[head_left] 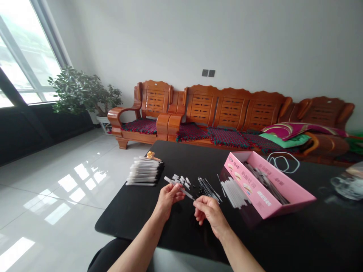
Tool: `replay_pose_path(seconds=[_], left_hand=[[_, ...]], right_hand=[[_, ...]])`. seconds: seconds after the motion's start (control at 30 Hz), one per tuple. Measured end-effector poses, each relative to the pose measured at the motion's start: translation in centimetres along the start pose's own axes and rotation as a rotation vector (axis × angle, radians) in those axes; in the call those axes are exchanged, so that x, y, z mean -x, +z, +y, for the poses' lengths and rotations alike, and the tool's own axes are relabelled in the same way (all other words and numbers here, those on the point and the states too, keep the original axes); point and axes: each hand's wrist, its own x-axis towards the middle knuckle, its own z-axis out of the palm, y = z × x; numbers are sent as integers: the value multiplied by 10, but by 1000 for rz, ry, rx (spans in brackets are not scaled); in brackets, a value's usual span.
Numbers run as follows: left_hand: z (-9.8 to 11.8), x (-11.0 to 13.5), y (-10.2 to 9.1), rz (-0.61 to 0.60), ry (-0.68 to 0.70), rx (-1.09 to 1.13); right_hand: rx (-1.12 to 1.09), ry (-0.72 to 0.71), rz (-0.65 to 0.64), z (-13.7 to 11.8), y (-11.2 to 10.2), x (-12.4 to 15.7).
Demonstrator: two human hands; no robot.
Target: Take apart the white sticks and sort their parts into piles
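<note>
My left hand (166, 198) grips a slim translucent white pen barrel (187, 194) between thumb and fingers; a white piece sticks out past its left side. At the barrel's right end, the thumb and forefinger of my right hand (209, 212) are pinched together on something small and dark that I cannot make out. Just beyond my hands lie several short white caps (183, 180) and tiny black pieces (194, 186). Thin dark pen refills (209, 189) fan out behind my right hand. Further right is a row of translucent tubes (234, 192).
A neat stack of white pens with black ends (143, 173) lies left on the black table (127, 219), beside a small yellow figure (150, 154). A pink box (252, 190) of dark sticks stands right, near a white cord (283, 163). Behind is a wooden sofa (200, 105).
</note>
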Motion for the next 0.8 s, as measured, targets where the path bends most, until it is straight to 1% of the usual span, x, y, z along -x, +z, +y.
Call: replay_pose_path(seconds=[0.07, 0.13, 0.2, 0.23, 0.3, 0.33, 0.37, 0.43, 0.57, 0.63, 0.67, 0.73, 0.8], left_hand=[[2, -3, -3, 61, 2, 28], [6, -4, -5, 102, -4, 47], [9, -5, -6, 115, -10, 54], [11, -5, -7, 115, -12, 55], [12, -4, -7, 113, -13, 54], [13, -4, -7, 112, -13, 53], [13, -4, -7, 112, -12, 49], [12, -4, -8, 112, -13, 41], [9, -5, -10, 98, -13, 13], [8, -5, -10, 89, -13, -2], [8, -5, -10, 87, -14, -9], [8, -5, -10, 86, -20, -19], [8, -5, -9, 88, -20, -21]], right_hand=[[89, -35, 52, -2, -9, -2], [218, -55, 136, -5, -28, -7], [416, -80, 274, -8, -52, -13], [533, -115, 344, -10, -64, -17], [741, -161, 441, -11, -84, -23], [816, -173, 469, -11, -89, -26], [875, -179, 485, -11, -91, -28], [971, -193, 490, -8, -85, -30], [1164, -220, 465, 2, -55, -33], [1216, -219, 453, 5, -45, -34], [1224, -218, 451, 5, -43, -35], [1236, -214, 470, 2, -46, -37], [1285, -176, 548, -2, -57, -39]])
